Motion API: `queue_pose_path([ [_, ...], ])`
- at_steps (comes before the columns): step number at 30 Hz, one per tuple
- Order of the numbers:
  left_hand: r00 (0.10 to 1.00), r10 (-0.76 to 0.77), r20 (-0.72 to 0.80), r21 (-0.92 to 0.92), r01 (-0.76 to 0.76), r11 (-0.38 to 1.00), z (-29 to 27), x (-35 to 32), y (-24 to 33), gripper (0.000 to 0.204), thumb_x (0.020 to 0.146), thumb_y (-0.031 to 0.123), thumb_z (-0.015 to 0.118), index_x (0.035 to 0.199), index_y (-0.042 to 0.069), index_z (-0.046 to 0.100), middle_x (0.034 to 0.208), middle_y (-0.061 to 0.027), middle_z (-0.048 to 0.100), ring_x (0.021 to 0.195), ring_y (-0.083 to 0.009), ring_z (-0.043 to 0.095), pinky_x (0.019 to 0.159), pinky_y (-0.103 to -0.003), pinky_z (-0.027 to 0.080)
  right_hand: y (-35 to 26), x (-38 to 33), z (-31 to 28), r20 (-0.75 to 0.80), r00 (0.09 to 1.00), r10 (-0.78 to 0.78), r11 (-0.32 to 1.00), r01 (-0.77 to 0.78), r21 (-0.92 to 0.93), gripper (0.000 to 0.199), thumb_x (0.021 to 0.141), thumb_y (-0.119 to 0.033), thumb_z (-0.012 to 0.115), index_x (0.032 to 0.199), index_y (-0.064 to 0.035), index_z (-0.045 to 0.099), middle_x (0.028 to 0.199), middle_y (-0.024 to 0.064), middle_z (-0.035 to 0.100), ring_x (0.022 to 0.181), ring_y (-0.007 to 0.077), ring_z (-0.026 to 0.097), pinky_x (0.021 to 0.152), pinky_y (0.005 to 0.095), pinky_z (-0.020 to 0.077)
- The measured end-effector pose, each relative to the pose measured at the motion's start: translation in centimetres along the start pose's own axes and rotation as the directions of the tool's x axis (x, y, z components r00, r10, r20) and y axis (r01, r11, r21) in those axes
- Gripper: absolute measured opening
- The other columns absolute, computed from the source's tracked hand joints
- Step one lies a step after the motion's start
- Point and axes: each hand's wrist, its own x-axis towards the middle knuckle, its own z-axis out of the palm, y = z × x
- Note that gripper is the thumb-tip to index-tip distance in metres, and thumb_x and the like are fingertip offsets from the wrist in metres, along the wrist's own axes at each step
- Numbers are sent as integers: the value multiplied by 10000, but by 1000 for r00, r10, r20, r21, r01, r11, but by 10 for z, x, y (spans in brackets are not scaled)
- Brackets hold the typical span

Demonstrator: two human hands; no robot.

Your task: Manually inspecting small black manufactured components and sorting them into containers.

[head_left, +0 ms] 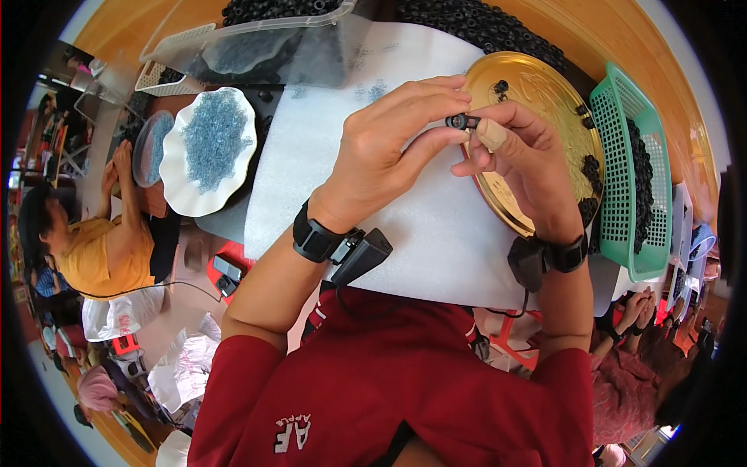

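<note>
My left hand (389, 136) and my right hand (525, 152) meet above the right part of a white foam sheet (311, 171). Between their fingertips is a small black cord-lock-like piece (459, 122) with a round hole in its end. The left thumb and fingers pinch it from one side. From the other side, the right thumb, with a tan tape wrap on it, and index finger close on it. Whether a second small part sits in the right fingers is hidden. Under the right hand lies a round gold tray (502, 70) with several black pieces.
A white scalloped plate (179, 191) of tiny bluish pieces stands at left. Behind it is a clear plastic bin (311, 74). Loose black pieces (482, 27) are heaped at the back; a green basket (603, 101) holds more at right. Other people sit on both sides.
</note>
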Motion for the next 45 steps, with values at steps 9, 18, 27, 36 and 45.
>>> queue_pose_path([
  [9, 1000, -17, -25, 64, 18, 998, 4, -2, -2, 280, 783, -34, 680, 1058, 22, 679, 1088, -138, 679, 1112, -297, 619, 882, -344, 523, -1, -7, 18, -177, 977, -116, 961, 65, -271, 236, 915, -149, 642, 1060, 38, 634, 913, 72, 652, 758, 110, 614, 710, 285, 573],
  [18, 999, -12, -45, 58, 14, 998, 5, -2, -1, 271, 785, -25, 682, 1054, 9, 678, 1087, -143, 680, 1091, -285, 631, 881, -339, 523, 5, -6, 20, -203, 970, -131, 972, 85, -221, 237, 928, -164, 627, 1029, 49, 647, 887, 83, 664, 728, 112, 620, 682, 263, 554],
  [27, 996, -65, -60, -39, 62, 997, 4, -1, 4, 258, 810, -13, 661, 1067, 3, 674, 1109, -156, 676, 1082, -284, 635, 905, -343, 511, 16, -1, 14, -131, 978, -160, 987, 163, 7, 198, 912, -113, 639, 1026, 49, 654, 876, 79, 663, 715, 112, 608, 704, 273, 558],
  [36, 999, -49, -24, -27, 48, 998, 4, -1, 4, 249, 823, 7, 655, 1071, 4, 674, 1115, -160, 673, 1084, -285, 634, 909, -347, 509, 5, -4, 12, -113, 975, -192, 935, 147, -324, 167, 903, -106, 650, 994, 32, 671, 901, 83, 675, 738, 108, 623, 713, 241, 540],
  [45, 999, -28, 25, -124, 31, 992, 4, 0, 9, 253, 822, -6, 642, 1073, -15, 671, 1107, -176, 672, 1109, -320, 619, 925, -361, 500, 5, -1, 0, 80, 997, 13, 991, -24, 129, 229, 910, -148, 642, 1066, 19, 631, 870, 36, 607, 735, 107, 609, 778, 367, 592],
])
